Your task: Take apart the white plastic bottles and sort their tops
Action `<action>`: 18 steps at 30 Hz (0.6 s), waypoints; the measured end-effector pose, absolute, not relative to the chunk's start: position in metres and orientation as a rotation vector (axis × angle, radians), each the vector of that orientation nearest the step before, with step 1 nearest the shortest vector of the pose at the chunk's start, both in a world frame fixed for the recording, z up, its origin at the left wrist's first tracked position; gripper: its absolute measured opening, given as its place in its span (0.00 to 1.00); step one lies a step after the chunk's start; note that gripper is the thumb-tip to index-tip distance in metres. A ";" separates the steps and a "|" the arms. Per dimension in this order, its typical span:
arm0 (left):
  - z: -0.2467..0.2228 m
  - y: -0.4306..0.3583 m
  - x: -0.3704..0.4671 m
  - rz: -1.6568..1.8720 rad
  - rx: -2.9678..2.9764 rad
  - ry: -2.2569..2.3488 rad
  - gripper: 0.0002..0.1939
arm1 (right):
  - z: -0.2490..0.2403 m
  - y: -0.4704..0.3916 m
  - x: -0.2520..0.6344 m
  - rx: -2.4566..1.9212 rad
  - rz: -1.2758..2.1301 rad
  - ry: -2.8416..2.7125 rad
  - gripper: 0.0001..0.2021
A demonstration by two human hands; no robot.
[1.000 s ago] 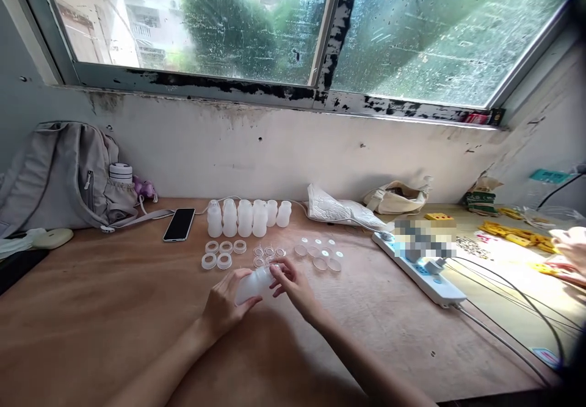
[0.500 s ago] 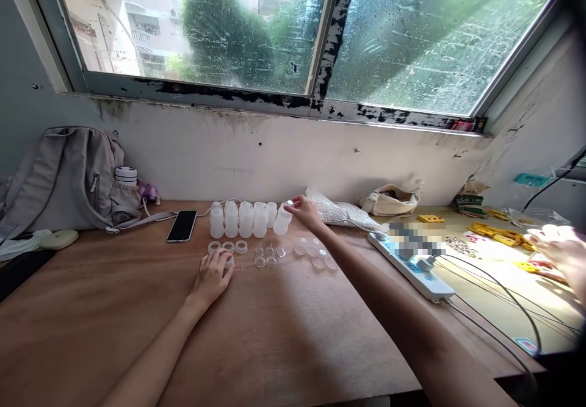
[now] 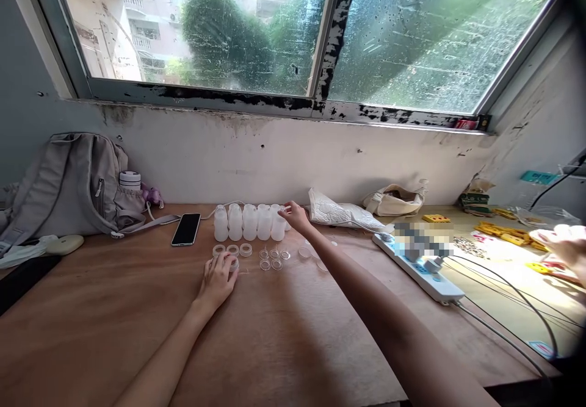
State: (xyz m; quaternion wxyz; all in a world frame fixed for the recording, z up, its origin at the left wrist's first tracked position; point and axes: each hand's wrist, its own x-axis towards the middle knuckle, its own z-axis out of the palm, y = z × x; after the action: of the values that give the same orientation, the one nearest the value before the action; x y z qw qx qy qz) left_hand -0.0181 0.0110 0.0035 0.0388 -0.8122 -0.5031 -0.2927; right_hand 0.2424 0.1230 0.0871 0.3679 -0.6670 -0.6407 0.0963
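Several frosted white plastic bottles (image 3: 249, 224) stand upright in a row near the wall. My right hand (image 3: 296, 219) reaches to the right end of this row, its fingers pinching the top of the bottle (image 3: 277, 227) there. My left hand (image 3: 218, 280) lies on the table, fingers stretched over and touching a white ring (image 3: 234, 265), which they partly cover. Just beyond those fingers lie more white rings (image 3: 246, 249). Small clear rimmed pieces (image 3: 276, 263) are grouped to their right. Clear domed covers (image 3: 304, 252) sit farther right, partly hidden by my right forearm.
A black phone (image 3: 185, 229) and a grey backpack (image 3: 77, 181) are on the left. Behind my right arm lies a white plastic package (image 3: 339, 210). A power strip (image 3: 419, 270) with cables borders the right side, where another person's hand (image 3: 565, 245) is near yellow pieces (image 3: 508, 235).
The bottle in my right hand has gone from tilted, right of the row, to upright in line with the others. My left hand stays at the rings. The view has shifted slightly.
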 end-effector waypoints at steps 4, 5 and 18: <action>0.002 0.012 -0.018 -0.895 -2.472 -1.566 0.09 | 0.082 0.123 0.242 -1.666 0.200 -1.668 0.12; 0.002 0.012 -0.019 -0.894 -2.470 -1.569 0.09 | 0.081 0.122 0.242 -1.648 0.182 -1.677 0.13; 0.001 0.007 -0.016 -0.891 -2.476 -1.558 0.06 | 0.001 0.013 0.239 -1.503 0.095 -1.920 0.10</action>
State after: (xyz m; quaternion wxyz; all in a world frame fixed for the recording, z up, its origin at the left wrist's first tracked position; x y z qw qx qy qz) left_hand -0.0157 0.0075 0.0008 0.0418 -0.8089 -0.5091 -0.2913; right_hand 0.2386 0.0132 0.0012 0.3435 -0.5786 -0.7388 0.0366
